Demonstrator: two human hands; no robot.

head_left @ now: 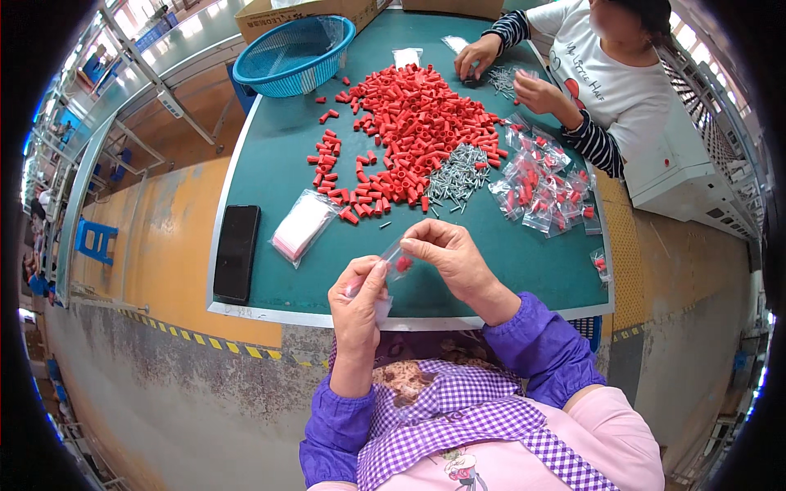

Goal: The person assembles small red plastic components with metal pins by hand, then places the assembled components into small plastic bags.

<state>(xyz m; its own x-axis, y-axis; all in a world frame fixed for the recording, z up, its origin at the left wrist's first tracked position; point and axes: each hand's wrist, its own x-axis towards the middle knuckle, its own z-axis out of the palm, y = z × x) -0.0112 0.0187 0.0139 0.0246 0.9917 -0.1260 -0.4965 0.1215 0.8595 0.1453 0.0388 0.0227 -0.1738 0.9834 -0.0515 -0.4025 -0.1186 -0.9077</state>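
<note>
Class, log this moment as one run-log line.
left hand: holds clear bag | right hand: pinches same bag | inside: red caps

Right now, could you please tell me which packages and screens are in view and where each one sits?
Small clear bag: held between left hand and right hand, red pieces inside.
Stack of empty clear bags: on the green table, left of the hands.
Filled clear bags: heaped at the table's right.
Black phone: table's left edge, screen dark.
Cardboard box: far left corner.
</note>
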